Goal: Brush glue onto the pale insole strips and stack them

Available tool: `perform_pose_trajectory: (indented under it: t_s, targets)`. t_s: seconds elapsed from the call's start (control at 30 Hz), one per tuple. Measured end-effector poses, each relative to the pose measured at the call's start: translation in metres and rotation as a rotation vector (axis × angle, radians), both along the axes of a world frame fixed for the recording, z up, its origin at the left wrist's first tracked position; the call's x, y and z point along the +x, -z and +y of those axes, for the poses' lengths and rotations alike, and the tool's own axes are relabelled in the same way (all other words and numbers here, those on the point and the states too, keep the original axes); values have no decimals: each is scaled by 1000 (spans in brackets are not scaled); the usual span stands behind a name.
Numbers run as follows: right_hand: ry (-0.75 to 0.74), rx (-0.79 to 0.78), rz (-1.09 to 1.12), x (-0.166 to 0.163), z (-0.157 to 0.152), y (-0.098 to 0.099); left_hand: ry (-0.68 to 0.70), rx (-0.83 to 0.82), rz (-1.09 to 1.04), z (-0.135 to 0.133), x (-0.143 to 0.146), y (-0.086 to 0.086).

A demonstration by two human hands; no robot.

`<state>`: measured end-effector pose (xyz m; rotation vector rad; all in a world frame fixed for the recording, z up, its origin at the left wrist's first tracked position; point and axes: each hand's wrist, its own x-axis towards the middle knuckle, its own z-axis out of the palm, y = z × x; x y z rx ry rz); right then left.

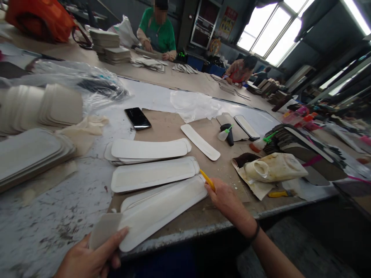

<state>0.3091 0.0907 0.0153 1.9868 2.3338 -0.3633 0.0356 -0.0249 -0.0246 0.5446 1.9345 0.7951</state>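
My left hand (92, 253) is closed around a grey flat piece with a rounded end (106, 228). Its thumb tip lies over the near end of a long white strip (165, 212), the closest of several fanned strips. Closed on a slim yellow tool (207, 180), my right hand (222, 197) is at the far end of those strips; the tool's working end is too small to make out. Behind them lie a second group of white strips (153, 175) and a third (147, 150). A single white strip (199, 142) rests apart on the brown paper.
A phone (137, 118) lies behind the strips. To the right are a squeeze bottle (223, 134), a stained cream-coloured container (275, 168) and a yellow-handled brush (279, 194). Stacked pieces (31, 152) stand at left. Across the table, a person in green (158, 33) works.
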Motion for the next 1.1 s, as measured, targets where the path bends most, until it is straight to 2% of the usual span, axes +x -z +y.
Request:
perform_pose_trajectory:
  t_s: [0.13, 0.23, 0.43, 0.6, 0.8, 0.97, 1.1]
  targets:
    - [40, -43, 114, 2, 0, 12, -73, 83, -212, -3, -1, -15]
    - [64, -88, 202, 3, 4, 19, -91, 104, -298, -6, -7, -18]
    - [176, -115, 289, -3, -1, 12, -86, 131, -393, -13, -19, -17]
    - [247, -177, 478, -12, -13, 4, -112, 102, -372, -17, -28, -19]
    - [390, -316, 853, -16, -21, 12, -104, 91, -304, -13, -29, -22]
    - [430, -347, 968, -18, -27, 6, -76, 104, -254, -10, -33, -20]
    - [500, -420, 1141, -19, -34, 4, -59, 92, -374, -11, -41, -22]
